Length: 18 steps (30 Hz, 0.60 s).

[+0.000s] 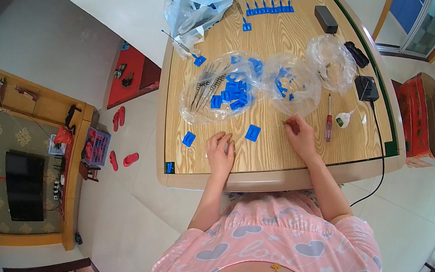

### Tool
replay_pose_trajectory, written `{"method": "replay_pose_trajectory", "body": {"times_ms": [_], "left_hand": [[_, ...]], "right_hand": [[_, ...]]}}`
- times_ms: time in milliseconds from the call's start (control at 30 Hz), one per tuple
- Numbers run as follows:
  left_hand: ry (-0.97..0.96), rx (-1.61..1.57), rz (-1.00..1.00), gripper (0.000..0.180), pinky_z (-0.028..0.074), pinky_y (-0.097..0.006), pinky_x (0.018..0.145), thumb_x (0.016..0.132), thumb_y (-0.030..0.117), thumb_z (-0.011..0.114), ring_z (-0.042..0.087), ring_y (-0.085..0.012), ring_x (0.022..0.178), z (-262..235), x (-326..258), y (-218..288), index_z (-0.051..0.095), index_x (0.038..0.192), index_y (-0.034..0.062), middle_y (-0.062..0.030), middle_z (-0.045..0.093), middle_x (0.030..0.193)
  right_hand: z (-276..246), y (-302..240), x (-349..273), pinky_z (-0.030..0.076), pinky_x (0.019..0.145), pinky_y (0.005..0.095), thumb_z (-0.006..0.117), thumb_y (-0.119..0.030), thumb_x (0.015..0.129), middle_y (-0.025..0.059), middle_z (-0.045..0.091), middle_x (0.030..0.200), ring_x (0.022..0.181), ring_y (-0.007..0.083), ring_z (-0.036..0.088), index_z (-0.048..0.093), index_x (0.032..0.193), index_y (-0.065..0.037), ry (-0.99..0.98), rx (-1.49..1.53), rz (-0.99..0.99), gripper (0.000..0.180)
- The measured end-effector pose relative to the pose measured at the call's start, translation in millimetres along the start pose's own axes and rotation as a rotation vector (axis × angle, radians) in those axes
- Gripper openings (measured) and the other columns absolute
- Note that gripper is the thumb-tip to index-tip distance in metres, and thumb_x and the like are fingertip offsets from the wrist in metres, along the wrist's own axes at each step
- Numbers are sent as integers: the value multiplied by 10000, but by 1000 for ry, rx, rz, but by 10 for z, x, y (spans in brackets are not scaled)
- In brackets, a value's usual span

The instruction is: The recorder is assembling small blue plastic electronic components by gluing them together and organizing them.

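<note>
My left hand (220, 153) lies palm down near the table's front edge, fingers loosely extended and holding nothing I can see. My right hand (301, 139) is pinched together above the tabletop; something tiny shows at its fingertips, too small to name. Between the hands lies a flat blue plastic piece (252, 133), with another blue piece (188, 139) left of my left hand. Beyond them, a clear plastic bag (190, 110) holds several blue plastic pieces (234, 90) and thin metal spring rods (208, 87). A second clear bag (301, 101), just past my right hand, contains small blue parts (282, 84).
A screwdriver (329, 127) and a small white bottle (343, 120) lie to the right. Farther off are a third clear bag (340, 64), a black box (325, 19) and a corded black adapter (367, 88). Blue pieces with spring rods (270, 11) line the far edge beside a plastic bag (196, 12).
</note>
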State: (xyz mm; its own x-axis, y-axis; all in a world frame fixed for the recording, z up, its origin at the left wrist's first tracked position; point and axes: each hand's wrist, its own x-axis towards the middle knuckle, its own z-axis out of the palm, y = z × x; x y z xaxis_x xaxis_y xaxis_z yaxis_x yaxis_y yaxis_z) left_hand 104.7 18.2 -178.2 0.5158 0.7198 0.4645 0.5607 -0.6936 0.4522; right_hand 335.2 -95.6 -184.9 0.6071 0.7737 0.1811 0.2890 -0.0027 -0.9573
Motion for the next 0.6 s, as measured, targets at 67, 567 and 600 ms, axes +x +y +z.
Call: {"method": "replay_pose_trajectory", "body": {"times_ms": [67,567,600], "left_hand": [[2,3,4,246,393,-387,838,745,79,611,477,-292,979,9,16,10,613,990,51,-116,530,1033],[60,-44,32,243,358,-391,866,725,112,632,486,-267,964,58,48,141,626,965,79,-71,550,1005],[27,-61,69,285,349,-397,879,723,122,636,479,-270,989,83,68,188,613,1005,85,-75,545,1038]], "right_hand": [[11,42,-7,473,670,251,582,-18,796,92,626,832,747,133,598,551,967,9,28,37,-43,175],[49,-222,-99,434,634,315,659,-121,732,74,524,769,712,212,541,579,820,-30,-96,-240,-144,150],[86,-271,-122,434,634,315,659,-121,732,74,524,769,712,212,541,579,820,-30,-97,-240,-142,150]]}}
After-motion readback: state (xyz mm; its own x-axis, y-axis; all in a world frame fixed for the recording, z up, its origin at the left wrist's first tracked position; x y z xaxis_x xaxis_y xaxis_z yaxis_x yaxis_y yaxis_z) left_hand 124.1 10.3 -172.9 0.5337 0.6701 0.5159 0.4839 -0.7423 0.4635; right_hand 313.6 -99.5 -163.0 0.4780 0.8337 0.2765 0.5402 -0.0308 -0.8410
